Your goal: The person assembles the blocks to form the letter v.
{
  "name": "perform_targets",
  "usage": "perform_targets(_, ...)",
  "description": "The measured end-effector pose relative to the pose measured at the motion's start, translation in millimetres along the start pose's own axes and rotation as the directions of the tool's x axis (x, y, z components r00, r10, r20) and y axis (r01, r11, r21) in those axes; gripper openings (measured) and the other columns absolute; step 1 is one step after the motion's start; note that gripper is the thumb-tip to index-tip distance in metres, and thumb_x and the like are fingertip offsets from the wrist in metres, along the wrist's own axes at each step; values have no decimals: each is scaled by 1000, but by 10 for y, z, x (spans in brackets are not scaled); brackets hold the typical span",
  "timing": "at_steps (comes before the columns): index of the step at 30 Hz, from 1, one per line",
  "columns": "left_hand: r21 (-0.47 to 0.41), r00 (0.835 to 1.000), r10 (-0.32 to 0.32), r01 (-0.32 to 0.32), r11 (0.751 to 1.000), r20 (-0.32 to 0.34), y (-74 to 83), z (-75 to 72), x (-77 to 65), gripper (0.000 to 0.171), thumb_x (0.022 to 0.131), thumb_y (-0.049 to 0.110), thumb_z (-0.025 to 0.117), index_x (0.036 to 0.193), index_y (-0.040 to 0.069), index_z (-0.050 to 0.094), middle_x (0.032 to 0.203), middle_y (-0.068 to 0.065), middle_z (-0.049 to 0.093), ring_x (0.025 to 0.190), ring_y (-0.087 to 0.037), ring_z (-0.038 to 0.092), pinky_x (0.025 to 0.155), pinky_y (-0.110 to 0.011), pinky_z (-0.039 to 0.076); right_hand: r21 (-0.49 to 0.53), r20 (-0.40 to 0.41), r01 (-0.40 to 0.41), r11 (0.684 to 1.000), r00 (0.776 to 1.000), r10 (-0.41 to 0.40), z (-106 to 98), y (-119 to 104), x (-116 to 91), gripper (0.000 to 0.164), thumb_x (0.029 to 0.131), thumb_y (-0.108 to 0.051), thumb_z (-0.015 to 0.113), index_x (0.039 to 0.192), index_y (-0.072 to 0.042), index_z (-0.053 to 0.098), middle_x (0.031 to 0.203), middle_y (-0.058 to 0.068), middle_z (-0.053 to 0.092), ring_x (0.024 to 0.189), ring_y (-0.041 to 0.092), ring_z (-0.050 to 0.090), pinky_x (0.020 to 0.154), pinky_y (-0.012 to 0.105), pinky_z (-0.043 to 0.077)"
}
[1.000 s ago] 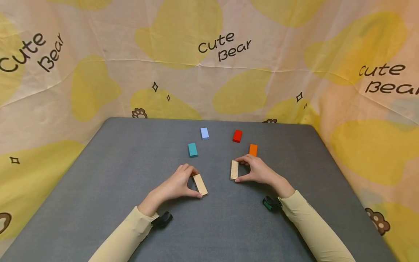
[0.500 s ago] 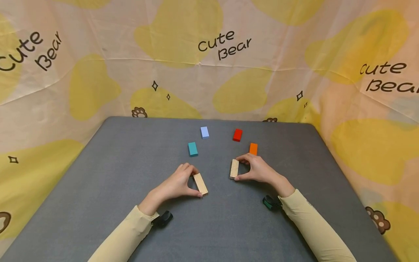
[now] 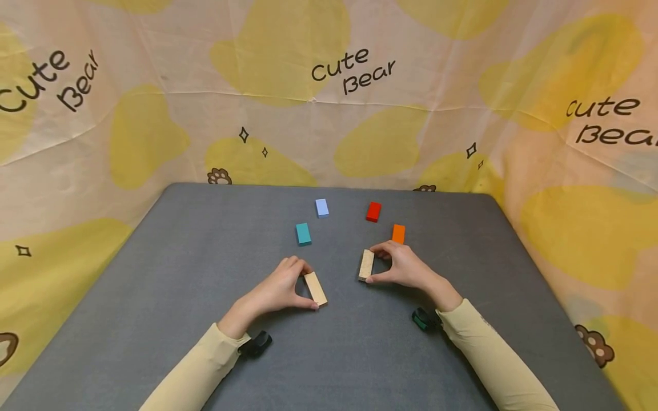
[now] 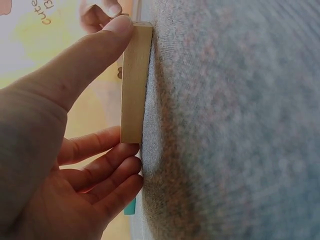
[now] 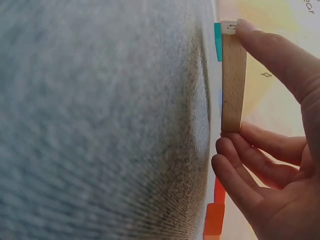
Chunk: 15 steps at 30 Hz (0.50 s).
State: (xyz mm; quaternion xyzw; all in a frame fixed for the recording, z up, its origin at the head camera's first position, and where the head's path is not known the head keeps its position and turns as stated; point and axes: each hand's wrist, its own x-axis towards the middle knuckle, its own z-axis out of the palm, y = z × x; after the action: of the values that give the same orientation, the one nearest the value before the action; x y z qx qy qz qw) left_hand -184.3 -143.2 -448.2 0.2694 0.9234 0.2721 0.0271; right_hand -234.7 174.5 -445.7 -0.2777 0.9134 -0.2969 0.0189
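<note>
My left hand point(image 3: 280, 288) pinches a plain wooden block point(image 3: 316, 289) by its two ends, thumb at the near end and fingers at the far one. In the left wrist view that block point(image 4: 136, 82) lies along the grey cloth. Farther right, my right hand point(image 3: 403, 267) grips a second plain wooden block point(image 3: 366, 265) the same way. The right wrist view shows this block point(image 5: 233, 82) close over the cloth, with dark marks on its thumb end. An orange block point(image 3: 398, 233) lies just beyond my right fingers, which overlap its near end.
Behind the hands lie a teal block point(image 3: 303, 234), a light blue block point(image 3: 321, 208) and a red block point(image 3: 373, 212). They rest on a grey table point(image 3: 205, 240). A patterned curtain point(image 3: 288, 68) hangs along the table's back and sides.
The right hand's wooden block has tilted slightly, its near end shifting a little left. My left hand and its block hold nearly still, and the coloured blocks stay put.
</note>
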Motion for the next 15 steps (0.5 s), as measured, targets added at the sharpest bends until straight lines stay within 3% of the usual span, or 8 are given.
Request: perform_targets(15,5,1000,-12,12,1000,-3,29,10,-4,65,62,49,85,106,10,57,100,1,51,97,-16,45,85,-35,43,-2,-29,-2,1000,1000,2,20,-77,-60,70,65,-47,84,117,-5,63,106,5,64,95,21,60,85,36,50)
